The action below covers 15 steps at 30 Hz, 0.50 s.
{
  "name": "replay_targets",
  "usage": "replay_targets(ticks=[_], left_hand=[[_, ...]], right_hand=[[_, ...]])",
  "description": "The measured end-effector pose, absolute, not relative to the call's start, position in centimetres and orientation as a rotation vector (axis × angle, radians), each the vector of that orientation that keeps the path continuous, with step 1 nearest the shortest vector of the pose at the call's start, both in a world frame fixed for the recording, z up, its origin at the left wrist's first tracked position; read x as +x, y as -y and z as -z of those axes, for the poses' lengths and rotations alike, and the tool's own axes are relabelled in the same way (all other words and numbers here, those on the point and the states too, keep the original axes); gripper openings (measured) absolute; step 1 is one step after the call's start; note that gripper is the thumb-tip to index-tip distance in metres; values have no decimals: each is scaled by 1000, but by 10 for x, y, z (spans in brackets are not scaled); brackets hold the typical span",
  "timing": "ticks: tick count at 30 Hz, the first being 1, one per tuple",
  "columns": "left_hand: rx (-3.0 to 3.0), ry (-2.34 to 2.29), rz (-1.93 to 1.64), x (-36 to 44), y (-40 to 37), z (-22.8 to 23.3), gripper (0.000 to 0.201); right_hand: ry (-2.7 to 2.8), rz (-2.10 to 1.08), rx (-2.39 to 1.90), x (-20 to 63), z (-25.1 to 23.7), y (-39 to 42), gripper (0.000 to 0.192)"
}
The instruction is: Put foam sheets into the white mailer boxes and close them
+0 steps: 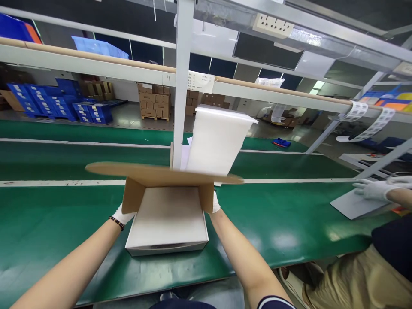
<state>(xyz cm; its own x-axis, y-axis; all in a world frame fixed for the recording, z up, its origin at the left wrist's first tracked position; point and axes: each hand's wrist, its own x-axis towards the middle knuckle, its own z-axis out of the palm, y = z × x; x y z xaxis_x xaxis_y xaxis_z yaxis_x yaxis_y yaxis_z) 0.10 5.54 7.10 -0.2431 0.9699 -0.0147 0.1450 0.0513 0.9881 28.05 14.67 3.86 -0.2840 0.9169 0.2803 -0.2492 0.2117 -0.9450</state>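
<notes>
Flanking an open white-and-brown cardboard box (pixel 170 221) near the green bench's (pixel 257 223) front edge: white-gloved left hand (pixel 124 215), white-gloved right hand (pixel 216 204); grasping? Can't tell!

One open box (pixel 167 177), one left hand (pixel 124 214), one right hand (pixel 216 203) and one bracelet (pixel 116 222) are counted; one grey panel (pixel 352 207), one co-worker (pixel 350 274) and one light-blue bin (pixel 99 46) are also counted.
</notes>
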Motion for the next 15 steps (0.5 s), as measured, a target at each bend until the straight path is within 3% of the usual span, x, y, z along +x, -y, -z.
replay_targets(ticks=[4, 9, 11, 15], left_hand=[[1427, -1582, -957, -21, -47, -100, 53], [2006, -1749, 197, -19, -34, -153, 66], [2251, -1691, 281, -6, -17, -142, 69], [2687, -1612, 44, 9, 21, -70, 77]], right_hand=[[1726, -1369, -825, 302, -67, -133, 44], [2401, -1232, -1033, 320, -118, -102, 41], [2588, -958, -1019, 317, -112, -76, 44], [2559, -429, -930, 308, -60, -29, 45]])
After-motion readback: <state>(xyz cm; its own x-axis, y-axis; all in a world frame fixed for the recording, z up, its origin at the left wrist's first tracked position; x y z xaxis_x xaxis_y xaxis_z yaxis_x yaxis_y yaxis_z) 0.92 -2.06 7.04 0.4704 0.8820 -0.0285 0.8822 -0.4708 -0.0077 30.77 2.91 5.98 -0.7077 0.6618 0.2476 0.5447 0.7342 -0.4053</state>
